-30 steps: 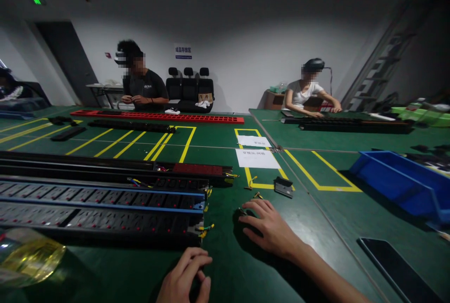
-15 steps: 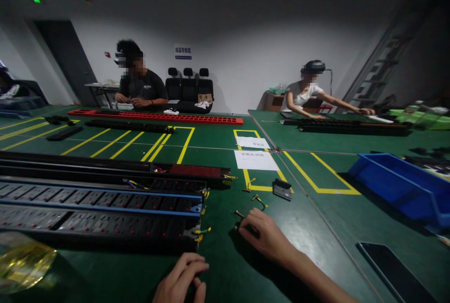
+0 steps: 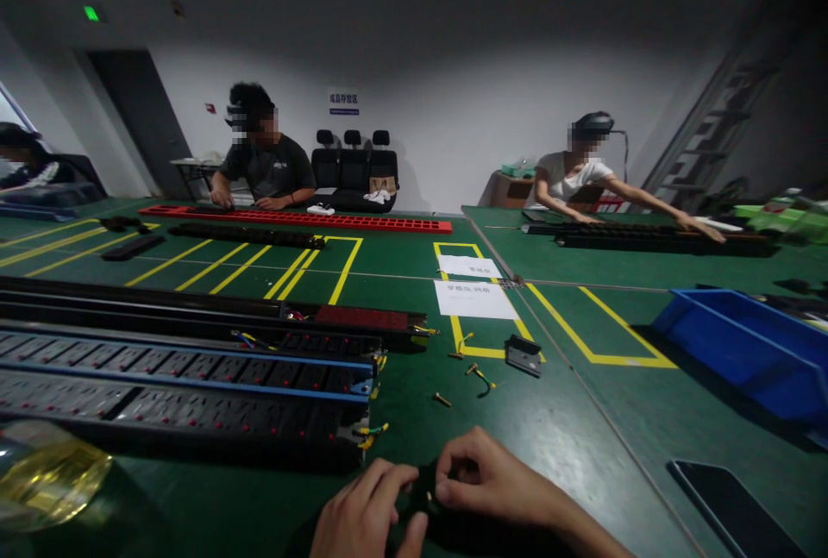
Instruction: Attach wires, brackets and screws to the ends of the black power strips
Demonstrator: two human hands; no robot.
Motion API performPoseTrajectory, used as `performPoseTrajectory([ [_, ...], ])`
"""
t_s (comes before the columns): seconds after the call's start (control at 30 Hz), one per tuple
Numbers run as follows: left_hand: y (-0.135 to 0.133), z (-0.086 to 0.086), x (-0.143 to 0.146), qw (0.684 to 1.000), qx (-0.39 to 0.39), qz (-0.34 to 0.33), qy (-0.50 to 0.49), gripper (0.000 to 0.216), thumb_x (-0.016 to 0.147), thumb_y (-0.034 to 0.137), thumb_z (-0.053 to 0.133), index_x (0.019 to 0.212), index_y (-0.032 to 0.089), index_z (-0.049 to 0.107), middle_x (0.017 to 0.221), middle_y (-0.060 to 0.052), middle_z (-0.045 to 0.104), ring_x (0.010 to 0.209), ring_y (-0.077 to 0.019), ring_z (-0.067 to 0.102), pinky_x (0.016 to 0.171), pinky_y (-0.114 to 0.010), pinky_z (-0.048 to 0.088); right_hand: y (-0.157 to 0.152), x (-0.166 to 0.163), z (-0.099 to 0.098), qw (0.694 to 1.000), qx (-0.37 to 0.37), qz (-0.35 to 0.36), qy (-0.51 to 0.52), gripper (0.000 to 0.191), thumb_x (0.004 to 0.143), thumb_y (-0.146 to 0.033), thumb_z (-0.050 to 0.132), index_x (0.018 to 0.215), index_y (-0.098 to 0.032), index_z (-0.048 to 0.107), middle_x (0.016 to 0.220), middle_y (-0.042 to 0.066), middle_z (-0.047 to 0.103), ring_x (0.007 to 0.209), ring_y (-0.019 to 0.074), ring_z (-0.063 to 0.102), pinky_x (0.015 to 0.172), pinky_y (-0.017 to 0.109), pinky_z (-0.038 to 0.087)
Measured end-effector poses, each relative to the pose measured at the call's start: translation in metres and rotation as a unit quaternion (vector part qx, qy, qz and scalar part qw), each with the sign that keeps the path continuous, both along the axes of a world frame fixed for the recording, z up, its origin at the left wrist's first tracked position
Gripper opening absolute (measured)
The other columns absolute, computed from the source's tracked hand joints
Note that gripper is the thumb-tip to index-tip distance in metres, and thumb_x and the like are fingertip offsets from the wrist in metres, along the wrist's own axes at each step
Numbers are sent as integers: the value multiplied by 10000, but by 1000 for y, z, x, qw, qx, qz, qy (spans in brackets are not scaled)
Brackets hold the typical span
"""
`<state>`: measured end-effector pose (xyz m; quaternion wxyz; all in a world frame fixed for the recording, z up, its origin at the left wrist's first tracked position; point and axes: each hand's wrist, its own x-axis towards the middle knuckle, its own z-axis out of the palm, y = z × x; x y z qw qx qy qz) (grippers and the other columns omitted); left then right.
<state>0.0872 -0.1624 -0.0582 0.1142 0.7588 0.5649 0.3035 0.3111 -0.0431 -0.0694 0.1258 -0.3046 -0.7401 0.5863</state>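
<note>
My left hand (image 3: 366, 510) and my right hand (image 3: 482, 480) meet low at the table's near edge. Both pinch a small black part (image 3: 423, 489) between their fingertips; I cannot make out what it is. Just beyond them lies the end of a long black power strip (image 3: 194, 403) with several sockets and loose yellow wire ends (image 3: 372, 433). A small brass screw (image 3: 442, 400) and a short yellow-tipped wire (image 3: 479, 375) lie on the green table (image 3: 556, 437) ahead of my hands.
More long strips (image 3: 194, 308) lie to the left. A small black block (image 3: 523, 354) and two white papers (image 3: 473, 298) sit ahead. A blue bin (image 3: 743, 347) stands right, a dark flat slab (image 3: 737, 510) near right, a yellow plastic bag (image 3: 48, 472) near left. Two people work at the far tables.
My right hand drew back from the table near the brass screw to meet my left hand; both now pinch the small black part. The person at the far right reached an arm out along their strip.
</note>
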Motion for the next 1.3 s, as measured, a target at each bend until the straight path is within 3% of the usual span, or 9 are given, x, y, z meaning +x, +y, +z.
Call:
performPoseTrajectory([
  [0.2, 8, 8, 17, 999, -13, -27, 22, 179, 881, 126, 604, 951, 254, 707, 884, 13, 765, 748, -165, 726, 641, -242, 552, 4, 4, 4, 999, -34, 10, 29, 505, 781, -622, 868, 795, -130, 754, 602, -60, 489, 561, 77, 336, 517, 234, 222],
  [0.53, 12, 12, 24, 997, -17, -16, 73, 119, 881, 136, 631, 887, 247, 673, 827, 17, 741, 678, -164, 669, 613, -264, 496, 6, 4, 9, 997, -57, 16, 48, 528, 786, -658, 861, 811, -146, 736, 630, -54, 514, 584, 86, 346, 535, 229, 270],
  [0.77, 13, 30, -1, 999, -18, 21, 38, 182, 960, 145, 555, 954, 264, 693, 857, 23, 746, 714, -150, 711, 642, -237, 522, 10, 4, 9, 996, -62, -1, 57, 587, 818, -726, 794, 867, -144, 733, 683, -31, 549, 607, 94, 394, 550, 230, 289],
  [0.97, 5, 44, -31, 996, 84, 21, 17, 193, 1055, 236, 528, 961, 245, 696, 872, -8, 751, 773, -164, 718, 652, -238, 548, 11, 5, 11, 996, -69, 4, 50, 574, 856, -714, 752, 895, -142, 736, 698, -24, 568, 617, 94, 416, 569, 235, 315],
  [1.13, 13, 42, -53, 994, 88, 68, 14, 230, 1082, 312, 513, 979, 244, 707, 903, -14, 754, 820, -187, 710, 730, -292, 580, 12, 6, 11, 997, -65, 4, 44, 543, 864, -689, 745, 904, -148, 742, 679, -32, 546, 606, 97, 405, 565, 240, 307],
  [1.3, 26, 31, -58, 990, 113, 75, 40, 215, 1063, 279, 520, 1000, 241, 722, 923, -21, 759, 859, -207, 691, 790, -339, 554, 13, 6, 10, 997, -63, 3, 38, 546, 860, -699, 740, 902, -154, 745, 678, -31, 542, 609, 101, 401, 565, 241, 302],
])
